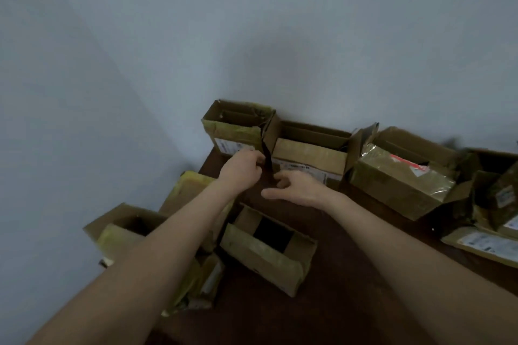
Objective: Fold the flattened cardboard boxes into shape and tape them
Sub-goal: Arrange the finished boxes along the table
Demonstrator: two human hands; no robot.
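Well along, judging by the dark table (350,249). Against the wall, 3 boxes already folded into shape and standing open-topped: corner box (238,127), middle box (309,152) and glossy-taped box (400,179). Nearer the body, between the forearms, 1 more shaped carton, the front box (266,255), also open at the top. Further cardboard at the left edge (126,232) and more at the far right (493,199), too blurred to judge as finished or not.

In hand at this moment: a dark strip (268,161) (tape, most likely, though too dim to be sure), running down the gap between corner box and middle box. Left hand (242,169) at the strip's upper part, fingers curled tight, apparently pinching it. Right hand (294,187) just beside the strip's lower end, fingers loosely bent, thumb stretched out below; cannot tell whether gripping the strip or merely touching it.

Probably left to do: pressing this strip down and sealing the open tops. No plainly flattened carton in view, so likely close to the last few.
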